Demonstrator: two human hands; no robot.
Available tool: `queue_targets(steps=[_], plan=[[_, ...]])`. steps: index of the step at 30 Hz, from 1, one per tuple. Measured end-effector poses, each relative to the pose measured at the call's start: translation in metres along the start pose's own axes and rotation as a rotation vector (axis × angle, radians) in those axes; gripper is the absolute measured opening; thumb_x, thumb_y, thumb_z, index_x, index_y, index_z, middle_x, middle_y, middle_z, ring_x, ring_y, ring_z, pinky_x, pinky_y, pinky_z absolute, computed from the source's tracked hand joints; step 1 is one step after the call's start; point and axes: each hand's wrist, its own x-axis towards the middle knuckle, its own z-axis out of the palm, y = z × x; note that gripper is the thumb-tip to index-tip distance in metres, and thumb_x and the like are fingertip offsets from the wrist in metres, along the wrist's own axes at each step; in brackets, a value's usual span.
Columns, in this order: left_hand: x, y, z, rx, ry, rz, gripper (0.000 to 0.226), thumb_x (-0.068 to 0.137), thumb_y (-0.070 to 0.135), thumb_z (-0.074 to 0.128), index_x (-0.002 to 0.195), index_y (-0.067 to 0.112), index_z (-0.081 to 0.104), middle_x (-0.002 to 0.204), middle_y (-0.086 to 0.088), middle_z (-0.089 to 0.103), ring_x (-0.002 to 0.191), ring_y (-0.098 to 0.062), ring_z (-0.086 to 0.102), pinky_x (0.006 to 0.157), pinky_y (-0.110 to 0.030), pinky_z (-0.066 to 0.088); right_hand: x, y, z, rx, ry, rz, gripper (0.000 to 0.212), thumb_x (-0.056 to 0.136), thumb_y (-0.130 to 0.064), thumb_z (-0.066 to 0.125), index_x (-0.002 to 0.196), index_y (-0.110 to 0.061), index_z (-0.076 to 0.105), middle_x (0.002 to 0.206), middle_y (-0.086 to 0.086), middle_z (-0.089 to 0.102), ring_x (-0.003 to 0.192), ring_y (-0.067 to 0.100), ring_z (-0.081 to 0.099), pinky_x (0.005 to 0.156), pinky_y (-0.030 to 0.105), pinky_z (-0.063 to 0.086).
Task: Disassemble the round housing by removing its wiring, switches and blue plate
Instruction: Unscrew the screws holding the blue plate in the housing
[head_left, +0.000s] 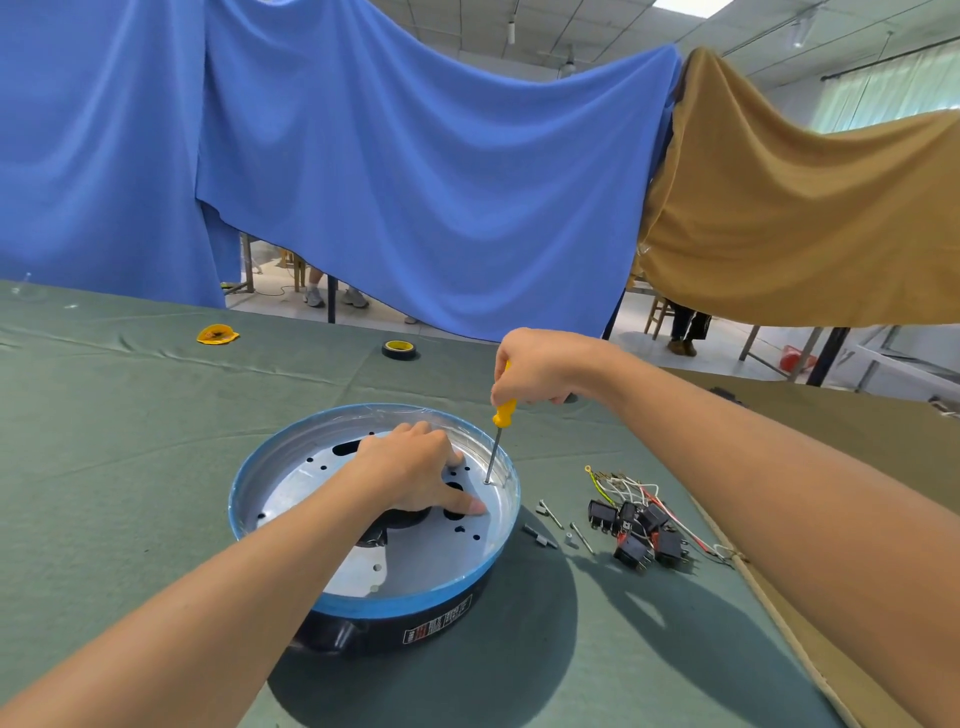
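1. While the left hand (415, 475) lies palm-down on the plate (415, 566), fingers spread and thumb stretched out to the right, it presses on the metal and grips nothing.
2. The right hand (535, 369) is up over the plate's far right edge, fingers curled tight round the yellow handle of the screwdriver (503, 413).
3. That screwdriver stands almost upright, tilted just a touch, its tip down on the plate just inside the right rim.
4. The plate, silver with a blue rim and dotted with holes, sits in the top of the housing (395, 631), a round black tub in the middle of the table (130, 493), near the person.
5. Out on the cloth to the right of the housing are the switches (631, 550), a heap of small black blocks. The wiring (636, 488), white, red and green-yellow strands, is tangled among them and trails off to the right.
6. Between housing and switches, a few loose screws (551, 514) lie on the green cloth, apart from both.
7. On the far side of the table there's a roll of tape (400, 349), and well to its left a crumpled yellow scrap (217, 334).
8. Behind the table hangs a blue drape (415, 156), and to its right a tan drape (805, 218).
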Motion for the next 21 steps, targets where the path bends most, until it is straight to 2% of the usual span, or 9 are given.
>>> queue_targets(steps=[3, 4, 7, 10, 12, 13, 17, 19, 21], plan=[[0.0, 0.0, 0.0, -0.008, 0.001, 0.001, 0.081, 0.074, 0.078, 0.056, 0.14, 0.032, 0.048, 0.136, 0.0, 0.045, 0.128, -0.025, 0.039, 0.083, -0.043, 0.034, 0.0, 0.002, -0.005, 0.071, -0.049, -0.004, 0.033, 0.079, -0.02, 0.063, 0.102, 0.004, 0.062, 0.059, 0.002, 0.043, 0.046, 0.018, 0.035, 0.043, 0.02, 0.032], [0.0, 0.0, 0.0, -0.008, 0.001, 0.004, 0.081, 0.073, 0.078, 0.056, 0.14, 0.032, 0.049, 0.135, 0.0, 0.045, 0.128, -0.025, 0.039, 0.082, -0.043, 0.034, 0.0, 0.002, -0.005, 0.064, -0.046, -0.011, 0.035, 0.082, -0.027, 0.064, 0.1, 0.003, 0.062, 0.059, 0.001, 0.043, 0.046, 0.017, 0.035, 0.042, 0.019, 0.032], [0.0, -0.001, 0.0, -0.001, 0.004, 0.007, 0.08, 0.073, 0.079, 0.056, 0.138, 0.032, 0.051, 0.135, 0.0, 0.046, 0.127, -0.025, 0.04, 0.081, -0.042, 0.034, 0.001, 0.0, 0.001, -0.077, 0.054, -0.036, 0.053, 0.087, -0.056, 0.055, 0.066, -0.008, 0.051, 0.055, 0.0, 0.042, 0.047, 0.017, 0.039, 0.044, 0.022, 0.031], [-0.002, -0.001, 0.001, -0.001, 0.006, 0.009, 0.078, 0.073, 0.079, 0.055, 0.137, 0.033, 0.051, 0.134, 0.001, 0.046, 0.127, -0.025, 0.04, 0.081, -0.041, 0.033, 0.001, -0.001, 0.011, -0.082, 0.155, -0.055, 0.039, 0.089, -0.035, 0.057, 0.062, -0.008, 0.048, 0.059, 0.009, 0.044, 0.059, 0.022, 0.038, 0.051, 0.028, 0.029], [-0.003, -0.001, 0.0, 0.0, 0.003, 0.009, 0.078, 0.074, 0.078, 0.055, 0.137, 0.033, 0.051, 0.133, 0.0, 0.046, 0.126, -0.025, 0.04, 0.081, -0.041, 0.034, 0.0, -0.003, 0.011, -0.056, 0.138, -0.058, 0.024, 0.084, -0.022, 0.061, 0.085, 0.001, 0.063, 0.075, 0.021, 0.058, 0.066, 0.022, 0.04, 0.056, 0.029, 0.032], [-0.003, 0.0, 0.0, 0.003, -0.001, 0.009, 0.078, 0.074, 0.078, 0.055, 0.138, 0.033, 0.05, 0.133, 0.0, 0.046, 0.126, -0.025, 0.04, 0.082, -0.041, 0.035, -0.001, -0.004, 0.008, -0.054, 0.11, -0.069, 0.026, 0.082, -0.022, 0.064, 0.095, 0.0, 0.066, 0.08, 0.022, 0.06, 0.066, 0.021, 0.041, 0.057, 0.028, 0.033], [-0.004, 0.0, -0.001, 0.003, -0.011, 0.004, 0.078, 0.074, 0.078, 0.055, 0.138, 0.034, 0.05, 0.135, 0.0, 0.045, 0.127, -0.025, 0.04, 0.082, -0.042, 0.035, -0.005, -0.003, -0.006, -0.08, -0.041, -0.112, 0.019, 0.079, -0.032, 0.074, 0.089, -0.017, 0.068, 0.074, 0.0, 0.058, 0.055, 0.016, 0.05, 0.044, 0.016, 0.037], [-0.004, 0.0, -0.001, 0.001, -0.012, 0.007, 0.077, 0.074, 0.078, 0.055, 0.137, 0.033, 0.051, 0.135, 0.0, 0.046, 0.126, -0.025, 0.041, 0.082, -0.042, 0.036, -0.006, -0.002, -0.006, -0.117, -0.072, -0.096, 0.035, 0.083, -0.041, 0.068, 0.091, -0.007, 0.068, 0.067, 0.001, 0.055, 0.047, 0.016, 0.045, 0.04, 0.014, 0.035], [-0.004, 0.001, -0.001, -0.003, -0.013, 0.009, 0.077, 0.075, 0.077, 0.055, 0.137, 0.032, 0.052, 0.135, 0.0, 0.047, 0.126, -0.025, 0.042, 0.084, -0.042, 0.038, -0.007, -0.001, -0.003, -0.172, -0.038, -0.068, 0.052, 0.088, -0.056, 0.056, 0.071, -0.008, 0.067, 0.045, -0.005, 0.053, 0.033, 0.013, 0.043, 0.038, 0.014, 0.032]])
